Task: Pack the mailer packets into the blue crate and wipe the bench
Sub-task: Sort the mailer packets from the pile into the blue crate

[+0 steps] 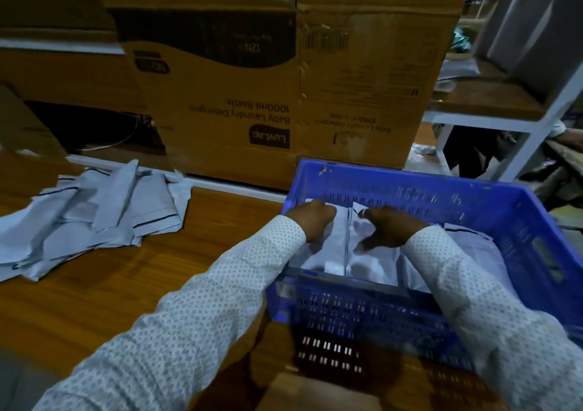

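Both hands in blue crate (pixel 536 221): left hand (pixel 315 221) curled on packets (pixel 334 252), right hand (pixel 391 227) spread, pressing. Pile (pixel 88 215) at 9 o'clock on tabletop (pixel 205 237); risk: slick mailers likely slide.

My left hand (pixel 315 221) and right hand (pixel 389 226) are both reaching into the blue crate (pixel 410 189) at four o'clock, resting on mailer packets (pixel 347 252) lying inside; a loose pile of packets (pixel 88 208) is lying on the wooden bench (pixel 157 268) at nine o'clock; cardboard boxes (pixel 284 79) are standing at twelve.
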Motion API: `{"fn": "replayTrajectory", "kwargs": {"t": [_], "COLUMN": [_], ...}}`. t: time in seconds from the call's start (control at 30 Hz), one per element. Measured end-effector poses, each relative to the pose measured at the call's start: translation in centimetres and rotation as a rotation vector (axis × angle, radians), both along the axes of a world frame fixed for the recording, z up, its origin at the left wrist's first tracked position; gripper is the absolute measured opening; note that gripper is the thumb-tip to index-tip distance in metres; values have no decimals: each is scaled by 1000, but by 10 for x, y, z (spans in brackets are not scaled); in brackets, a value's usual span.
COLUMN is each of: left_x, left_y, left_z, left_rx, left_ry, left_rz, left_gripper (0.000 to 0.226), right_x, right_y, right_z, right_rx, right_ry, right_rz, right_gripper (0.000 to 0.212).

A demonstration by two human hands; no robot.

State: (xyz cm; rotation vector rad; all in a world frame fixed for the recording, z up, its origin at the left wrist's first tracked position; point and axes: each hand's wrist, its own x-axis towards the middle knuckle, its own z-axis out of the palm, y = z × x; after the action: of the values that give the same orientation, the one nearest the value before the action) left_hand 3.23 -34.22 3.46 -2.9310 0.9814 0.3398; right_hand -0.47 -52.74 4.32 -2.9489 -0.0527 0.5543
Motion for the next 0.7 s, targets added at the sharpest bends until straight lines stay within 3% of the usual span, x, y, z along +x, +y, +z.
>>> {"fn": "replayTrajectory", "kwargs": {"t": [0.13,0.27,0.5,0.7], "left_x": [-14,-21,-3,15], "left_y": [43,109,244,358], "left_z": [31,51,45,18], "left_rx": [-383,-686,-717,-737], "left_ry": [-214,-413,-506,-480], "left_rz": [4,58,322,511], "left_gripper": [44,41,30,26], "right_x": [-14,-22,2,33], "right_y": [22,69,182,283], "right_z": [26,43,50,40], "right_rx": [198,394,533,605], "right_ry": [-457,-736,-785,-707], "right_rz": [-80,-162,-126,-82], "right_gripper": [47,23,22,26]}}
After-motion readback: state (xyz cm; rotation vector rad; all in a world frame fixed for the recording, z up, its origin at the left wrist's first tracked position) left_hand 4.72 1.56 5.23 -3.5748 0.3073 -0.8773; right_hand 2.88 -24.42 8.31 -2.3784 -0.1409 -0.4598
